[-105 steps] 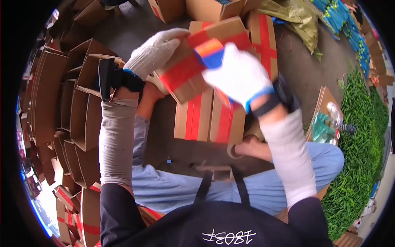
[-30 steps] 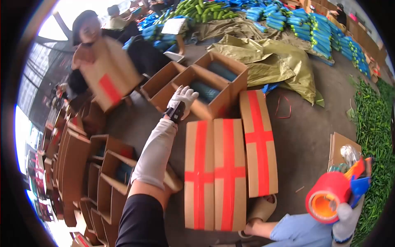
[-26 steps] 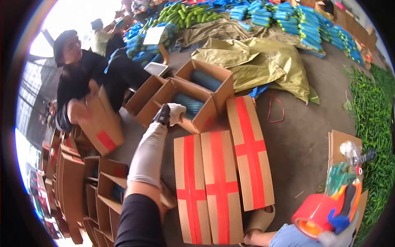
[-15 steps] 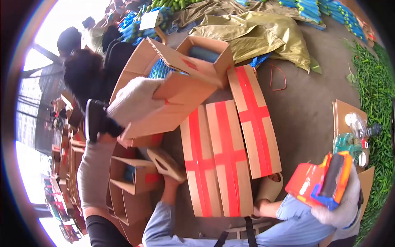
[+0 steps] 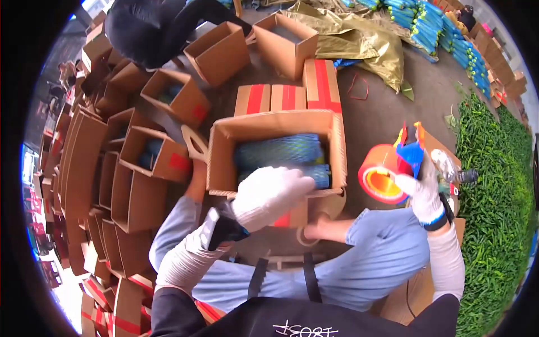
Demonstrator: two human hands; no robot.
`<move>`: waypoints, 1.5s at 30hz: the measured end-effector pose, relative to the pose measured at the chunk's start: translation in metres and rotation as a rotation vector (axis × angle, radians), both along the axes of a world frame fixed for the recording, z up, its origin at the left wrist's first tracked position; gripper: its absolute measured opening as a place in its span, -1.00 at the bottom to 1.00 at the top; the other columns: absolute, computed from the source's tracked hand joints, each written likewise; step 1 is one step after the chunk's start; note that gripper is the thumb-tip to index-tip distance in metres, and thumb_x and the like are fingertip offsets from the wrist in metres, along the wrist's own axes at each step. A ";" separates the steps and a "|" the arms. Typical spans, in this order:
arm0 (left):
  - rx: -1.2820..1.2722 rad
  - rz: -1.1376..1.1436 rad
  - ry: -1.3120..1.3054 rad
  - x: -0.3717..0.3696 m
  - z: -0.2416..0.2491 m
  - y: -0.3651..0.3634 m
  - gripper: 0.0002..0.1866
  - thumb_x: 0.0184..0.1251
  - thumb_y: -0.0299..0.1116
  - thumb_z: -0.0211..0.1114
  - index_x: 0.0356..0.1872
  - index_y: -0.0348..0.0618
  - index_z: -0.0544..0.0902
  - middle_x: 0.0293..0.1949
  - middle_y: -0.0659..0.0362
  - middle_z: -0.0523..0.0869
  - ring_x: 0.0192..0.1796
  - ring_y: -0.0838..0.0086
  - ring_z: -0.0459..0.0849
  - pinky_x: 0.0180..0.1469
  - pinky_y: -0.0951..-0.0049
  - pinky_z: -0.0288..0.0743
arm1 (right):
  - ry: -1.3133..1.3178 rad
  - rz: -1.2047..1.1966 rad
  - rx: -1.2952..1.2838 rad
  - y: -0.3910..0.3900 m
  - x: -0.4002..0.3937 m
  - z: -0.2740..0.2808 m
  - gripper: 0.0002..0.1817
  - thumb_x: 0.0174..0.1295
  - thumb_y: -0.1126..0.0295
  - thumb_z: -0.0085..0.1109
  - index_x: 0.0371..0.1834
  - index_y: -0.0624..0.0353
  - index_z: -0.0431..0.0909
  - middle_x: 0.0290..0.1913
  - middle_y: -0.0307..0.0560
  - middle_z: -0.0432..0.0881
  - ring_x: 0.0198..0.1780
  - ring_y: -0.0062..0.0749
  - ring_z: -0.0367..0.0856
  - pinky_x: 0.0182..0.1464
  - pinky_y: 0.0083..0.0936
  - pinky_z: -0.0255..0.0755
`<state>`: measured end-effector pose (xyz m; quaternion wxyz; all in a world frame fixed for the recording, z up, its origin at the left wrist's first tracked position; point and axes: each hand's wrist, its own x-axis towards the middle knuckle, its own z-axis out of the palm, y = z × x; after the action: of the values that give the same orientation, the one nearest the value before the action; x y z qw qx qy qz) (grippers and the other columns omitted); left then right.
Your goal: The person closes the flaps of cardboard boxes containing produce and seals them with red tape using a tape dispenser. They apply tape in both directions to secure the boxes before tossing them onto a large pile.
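Cardboard box (image 5: 224,151) held by left hand (image 5: 269,194) contains seemingly blue-green netted bundles (image 5: 278,151).

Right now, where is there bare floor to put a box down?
Bare floor lies right of the taped flat boxes, bordered by the tarp and green plants. The left side is crowded with open boxes. The left hand grips the filled box.
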<state>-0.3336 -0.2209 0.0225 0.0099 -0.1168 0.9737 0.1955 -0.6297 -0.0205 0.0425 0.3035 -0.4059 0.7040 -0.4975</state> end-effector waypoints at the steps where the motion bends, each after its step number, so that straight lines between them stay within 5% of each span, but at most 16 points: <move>1: 0.009 -0.005 0.043 0.004 -0.006 0.013 -0.79 0.36 -0.22 0.42 -0.09 -0.01 0.67 -0.20 0.06 0.73 -0.11 0.04 0.79 -0.11 0.08 0.69 | -0.206 -0.033 -0.093 -0.008 0.004 -0.005 -0.22 0.09 0.18 0.59 0.39 0.18 0.51 0.16 -0.15 0.70 0.18 -0.38 0.68 0.30 -0.35 0.56; 3: 0.052 0.068 0.025 0.011 0.002 0.029 -0.64 0.26 -0.16 0.52 0.00 0.00 0.66 -0.12 0.05 0.70 0.03 0.06 0.74 -0.01 0.09 0.67 | -0.212 0.034 -0.133 -0.021 -0.010 -0.012 -0.21 0.10 0.22 0.60 0.41 0.20 0.49 0.19 -0.16 0.69 0.18 -0.42 0.68 0.27 -0.38 0.58; 5: -0.100 0.228 0.452 0.039 0.005 0.018 -0.55 0.05 -0.22 0.68 -0.07 -0.08 0.67 -0.11 0.07 0.72 -0.04 0.06 0.74 -0.05 0.08 0.65 | -0.284 0.058 -0.151 -0.027 -0.023 -0.022 -0.19 0.10 0.27 0.62 0.44 0.19 0.47 0.20 -0.16 0.68 0.20 -0.42 0.68 0.30 -0.37 0.57; 7: -0.171 0.751 0.554 0.080 -0.006 -0.004 -0.72 0.26 -0.35 0.57 -0.11 -0.10 0.65 -0.24 0.10 0.71 -0.27 0.23 0.73 -0.17 0.27 0.62 | -0.249 0.147 -0.164 -0.025 -0.015 -0.033 -0.18 0.09 0.29 0.63 0.45 0.19 0.45 0.21 -0.16 0.69 0.22 -0.42 0.68 0.33 -0.37 0.57; 8: 0.226 1.061 0.478 0.100 -0.004 -0.018 -0.82 0.44 -0.32 0.43 -0.09 -0.11 0.63 -0.26 0.19 0.67 -0.23 0.45 0.65 -0.14 0.40 0.56 | -0.231 0.194 -0.182 -0.031 -0.009 -0.040 -0.17 0.09 0.31 0.63 0.46 0.19 0.45 0.21 -0.16 0.69 0.23 -0.41 0.68 0.35 -0.37 0.56; 10: 0.760 0.957 0.465 0.103 -0.019 -0.032 -0.78 0.55 -0.25 0.36 -0.11 -0.17 0.58 -0.27 0.08 0.63 -0.17 0.48 0.63 -0.05 0.36 0.55 | -0.304 0.218 -0.085 -0.048 0.007 -0.050 -0.13 0.02 0.29 0.69 0.45 0.17 0.46 0.21 -0.11 0.72 0.24 -0.36 0.71 0.35 -0.33 0.59; 12: 0.629 0.609 0.060 0.089 -0.003 -0.026 -0.63 0.61 -0.03 0.25 0.04 -0.15 0.62 -0.17 0.10 0.71 -0.11 0.37 0.70 0.01 0.28 0.57 | 0.289 0.407 -0.196 -0.065 0.036 -0.061 -0.13 -0.04 0.26 0.73 0.40 0.15 0.51 0.19 -0.05 0.74 0.21 -0.30 0.75 0.31 -0.33 0.61; 14: 0.316 0.356 -0.481 0.062 0.019 -0.026 -0.43 0.55 0.23 0.24 0.13 -0.10 0.65 -0.01 0.00 0.80 0.06 0.10 0.79 0.12 0.14 0.60 | 0.390 0.432 -0.173 -0.072 0.052 -0.058 -0.14 -0.07 0.23 0.77 0.35 0.13 0.54 0.16 -0.01 0.75 0.18 -0.24 0.77 0.29 -0.34 0.62; 19: 0.261 0.363 -0.588 0.052 0.034 -0.016 -0.26 0.43 0.43 0.25 0.12 -0.12 0.67 0.10 -0.03 0.82 0.18 -0.02 0.78 0.20 0.04 0.64 | 0.359 0.356 -0.225 -0.070 0.044 -0.072 -0.17 -0.01 0.23 0.74 0.36 0.12 0.54 0.17 -0.05 0.74 0.24 -0.24 0.71 0.33 -0.29 0.57; 23: -0.273 0.321 0.280 0.053 -0.045 -0.044 -0.46 0.33 0.17 0.48 -0.07 -0.13 0.61 -0.19 0.02 0.68 -0.11 -0.03 0.71 0.02 0.06 0.59 | 0.138 0.224 -0.214 -0.076 0.038 -0.043 -0.26 0.05 0.31 0.66 0.34 0.18 0.55 0.13 -0.12 0.74 0.14 -0.44 0.70 0.29 -0.37 0.58; 26: -0.425 0.475 0.351 0.031 -0.091 -0.048 -0.28 0.25 0.00 0.54 0.35 -0.14 0.57 0.24 -0.09 0.63 0.31 -0.07 0.58 0.42 -0.05 0.43 | -0.367 0.065 -0.212 -0.048 0.016 -0.024 -0.30 0.11 0.32 0.60 0.34 0.23 0.55 0.12 -0.05 0.76 0.14 -0.35 0.78 0.27 -0.34 0.66; 30: -0.630 0.322 0.510 0.018 -0.071 -0.055 -0.10 0.26 -0.07 0.54 0.60 -0.13 0.39 0.52 -0.14 0.47 0.59 -0.16 0.37 0.66 -0.16 0.16 | 0.159 0.368 -0.160 -0.060 0.051 -0.051 -0.19 -0.03 0.29 0.74 0.34 0.20 0.56 0.20 -0.02 0.75 0.23 -0.28 0.75 0.30 -0.29 0.64; 35: -0.464 0.483 0.429 -0.020 -0.052 -0.051 -0.55 0.61 -0.09 0.18 0.20 -0.29 0.64 0.20 -0.10 0.70 0.47 -0.04 0.52 0.63 -0.15 0.16 | 0.293 0.544 -0.213 -0.051 0.082 -0.037 -0.20 -0.15 0.26 0.84 0.22 0.13 0.63 0.03 -0.01 0.79 0.04 -0.19 0.82 0.17 -0.30 0.66; 41: -0.335 0.493 0.203 0.030 -0.093 -0.008 -0.28 0.58 -0.04 0.16 0.60 -0.27 0.38 0.60 -0.14 0.44 0.65 -0.02 0.35 0.72 -0.10 0.00 | 0.050 0.435 -0.220 -0.054 0.071 -0.048 -0.22 -0.04 0.28 0.79 0.28 0.15 0.60 0.08 0.02 0.80 0.07 -0.24 0.82 0.22 -0.30 0.66; 44: -0.323 0.571 0.169 0.021 -0.095 -0.008 -0.30 0.61 -0.04 0.12 0.59 -0.30 0.39 0.60 -0.15 0.44 0.66 0.01 0.35 0.73 -0.11 -0.01 | 0.579 0.419 -0.151 -0.087 0.068 -0.008 -0.27 0.02 0.33 0.73 0.29 0.17 0.59 0.10 -0.06 0.78 0.12 -0.40 0.75 0.22 -0.36 0.64; 45: -0.306 0.590 0.211 0.019 -0.099 -0.008 -0.31 0.61 -0.05 0.12 0.58 -0.31 0.40 0.58 -0.15 0.47 0.66 0.01 0.35 0.72 -0.10 -0.01 | 0.402 0.445 -0.129 -0.098 0.068 -0.014 -0.27 0.01 0.34 0.73 0.28 0.18 0.58 0.08 -0.04 0.78 0.10 -0.38 0.76 0.19 -0.37 0.64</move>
<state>-0.3143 -0.2288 -0.0760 -0.1653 -0.3723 0.9118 0.0525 -0.5617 -0.1184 0.0290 0.2331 -0.6589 0.6109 -0.3719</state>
